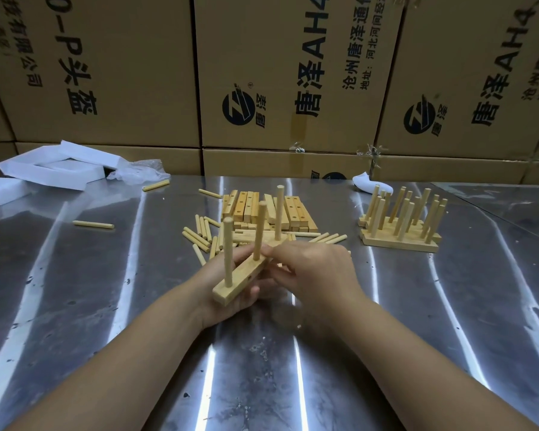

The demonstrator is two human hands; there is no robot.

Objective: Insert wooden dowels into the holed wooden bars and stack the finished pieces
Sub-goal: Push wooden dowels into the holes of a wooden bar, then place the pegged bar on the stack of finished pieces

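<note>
Dowelled pale wooden bar point(240, 279), carrying three upright round dowels, is held above the reflective steel table point(417, 321) in the single head view. The left hand point(231, 293) cradles its near end from beneath, fingers wrapped around the block; the right hand point(311, 272) pinches the bar's far portion at the base of the middle dowel point(260, 231), so the bar lies between both hands, tilted away from the person. Risk noted: any dowel not fully seated could lean or drop out during transfer, and an uneven set-down could topple the stack of finished pieces point(400, 227), which stands well to the right. Loose dowels point(199, 237) and undrilled-looking stock bars point(262, 209) lie just beyond the hands; a careless sweep would scatter them.
</note>
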